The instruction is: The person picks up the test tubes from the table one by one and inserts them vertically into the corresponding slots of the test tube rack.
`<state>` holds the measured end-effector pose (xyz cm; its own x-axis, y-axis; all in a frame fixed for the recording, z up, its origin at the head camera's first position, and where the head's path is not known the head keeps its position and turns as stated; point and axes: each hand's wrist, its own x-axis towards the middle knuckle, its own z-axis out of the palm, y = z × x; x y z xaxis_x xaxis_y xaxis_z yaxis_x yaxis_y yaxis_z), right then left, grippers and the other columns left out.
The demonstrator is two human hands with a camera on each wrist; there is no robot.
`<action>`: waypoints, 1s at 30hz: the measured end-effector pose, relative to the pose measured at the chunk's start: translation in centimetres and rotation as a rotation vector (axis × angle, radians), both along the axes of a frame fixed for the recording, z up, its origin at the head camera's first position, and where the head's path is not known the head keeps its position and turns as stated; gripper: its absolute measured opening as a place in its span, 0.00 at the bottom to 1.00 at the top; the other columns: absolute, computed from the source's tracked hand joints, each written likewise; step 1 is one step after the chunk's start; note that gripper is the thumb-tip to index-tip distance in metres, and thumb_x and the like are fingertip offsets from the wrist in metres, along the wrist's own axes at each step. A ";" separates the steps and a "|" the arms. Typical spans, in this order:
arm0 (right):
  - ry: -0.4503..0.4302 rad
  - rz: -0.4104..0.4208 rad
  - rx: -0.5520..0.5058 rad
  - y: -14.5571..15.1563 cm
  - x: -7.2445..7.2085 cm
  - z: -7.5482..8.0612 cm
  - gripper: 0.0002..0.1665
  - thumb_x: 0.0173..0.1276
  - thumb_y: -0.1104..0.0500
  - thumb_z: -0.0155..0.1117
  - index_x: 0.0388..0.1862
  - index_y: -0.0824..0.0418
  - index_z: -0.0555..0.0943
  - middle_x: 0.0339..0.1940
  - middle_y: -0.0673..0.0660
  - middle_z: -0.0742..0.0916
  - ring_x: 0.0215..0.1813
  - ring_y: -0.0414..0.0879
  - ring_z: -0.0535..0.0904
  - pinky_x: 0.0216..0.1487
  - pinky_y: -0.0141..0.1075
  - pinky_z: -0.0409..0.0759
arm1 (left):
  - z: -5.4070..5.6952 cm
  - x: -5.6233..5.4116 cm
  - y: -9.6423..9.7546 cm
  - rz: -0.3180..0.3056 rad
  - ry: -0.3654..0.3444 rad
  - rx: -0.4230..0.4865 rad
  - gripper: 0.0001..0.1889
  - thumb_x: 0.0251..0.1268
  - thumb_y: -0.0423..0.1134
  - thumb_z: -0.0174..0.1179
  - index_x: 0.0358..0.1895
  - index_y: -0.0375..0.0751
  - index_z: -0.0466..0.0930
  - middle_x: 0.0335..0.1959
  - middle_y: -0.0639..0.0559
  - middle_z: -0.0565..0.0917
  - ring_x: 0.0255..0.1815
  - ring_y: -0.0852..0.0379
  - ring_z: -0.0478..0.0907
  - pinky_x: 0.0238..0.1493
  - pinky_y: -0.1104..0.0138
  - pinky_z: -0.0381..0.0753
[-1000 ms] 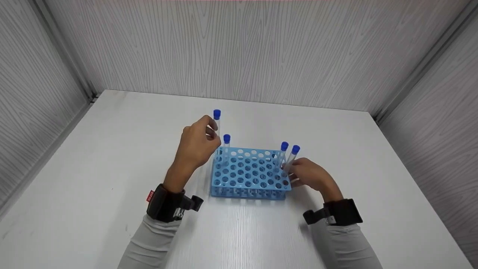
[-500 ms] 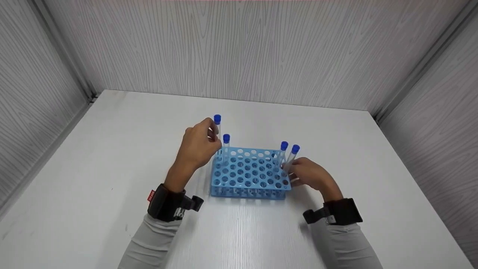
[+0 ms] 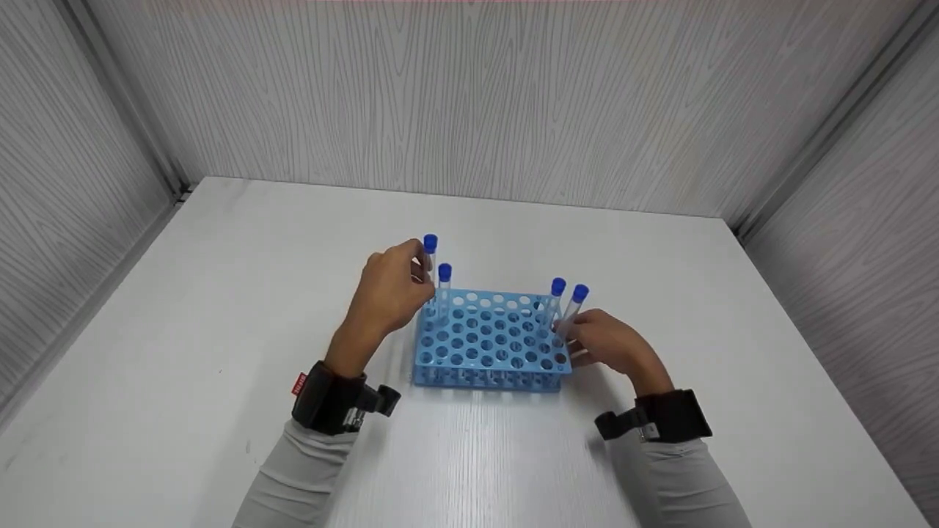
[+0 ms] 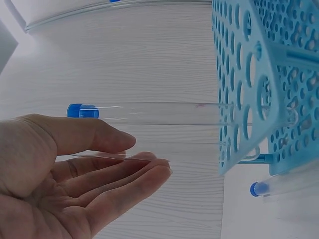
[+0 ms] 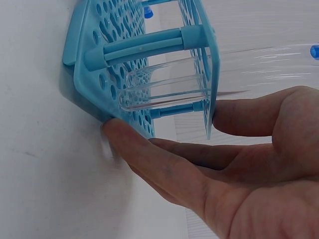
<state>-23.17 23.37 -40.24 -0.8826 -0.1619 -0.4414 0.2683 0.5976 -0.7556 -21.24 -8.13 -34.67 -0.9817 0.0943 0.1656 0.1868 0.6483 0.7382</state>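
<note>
My left hand (image 3: 387,293) pinches a clear, blue-capped test tube (image 3: 430,244) between thumb and fingers. This tube stands nearly upright at the back left corner of the blue test tube rack (image 3: 491,369), its lower end at the rack's holes. Beside it, a second capped tube (image 3: 444,282) sits in the rack, also seen in the left wrist view as a capped tube (image 4: 149,113). At the rack's right end, my right hand (image 3: 609,341) grips the frame, thumb at the top plate and fingers near the base. Two leaning capped tubes (image 3: 576,306) stand there.
The rack rests on a white table (image 3: 220,308) with a panelled wall (image 3: 477,110) behind it and more panels at both sides. A blue-capped shape (image 4: 259,189) shows beyond the rack in the left wrist view; I cannot tell whether it is a reflection.
My left hand and its test tube have moved down toward the rack and slightly right. The right hand, the rack and the other tubes have stayed in place.
</note>
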 end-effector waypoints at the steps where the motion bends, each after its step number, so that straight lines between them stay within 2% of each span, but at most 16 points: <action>1: -0.001 0.000 0.001 0.0 0.0 0.0 0.20 0.77 0.55 0.53 0.55 0.70 0.80 0.44 0.60 0.84 0.48 0.52 0.82 0.53 0.43 0.85 | 0.0 0.0 0.0 0.000 -0.003 -0.004 0.13 0.64 0.28 0.60 0.51 0.32 0.79 0.47 0.40 0.88 0.50 0.46 0.86 0.51 0.55 0.85; 15: 0.017 -0.002 0.019 0.0 0.2 -0.1 0.22 0.78 0.53 0.54 0.57 0.69 0.79 0.46 0.61 0.84 0.49 0.53 0.83 0.53 0.44 0.85 | -0.7 -0.3 0.1 -0.015 -0.024 -0.047 0.12 0.61 0.26 0.59 0.49 0.33 0.80 0.44 0.41 0.87 0.46 0.46 0.86 0.44 0.57 0.85; 25: 0.028 0.017 -0.014 0.0 0.1 -0.1 0.21 0.77 0.56 0.53 0.55 0.71 0.80 0.44 0.60 0.84 0.48 0.51 0.83 0.52 0.43 0.85 | -1.1 -0.4 0.2 -0.020 -0.026 -0.085 0.12 0.61 0.26 0.60 0.48 0.31 0.81 0.39 0.41 0.87 0.37 0.48 0.83 0.38 0.61 0.81; 30: 0.030 0.014 -0.012 0.1 0.1 -0.1 0.21 0.77 0.56 0.53 0.57 0.71 0.79 0.44 0.60 0.84 0.48 0.52 0.82 0.52 0.43 0.85 | -1.1 -0.4 0.2 -0.019 -0.049 -0.091 0.11 0.61 0.26 0.60 0.47 0.33 0.81 0.39 0.41 0.87 0.37 0.49 0.82 0.36 0.62 0.81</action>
<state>-23.02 23.48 -40.29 -0.8928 -0.1794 -0.4131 0.2374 0.5920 -0.7702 -21.67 -7.91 -35.75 -0.9862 0.1258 0.1074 0.1651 0.7093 0.6853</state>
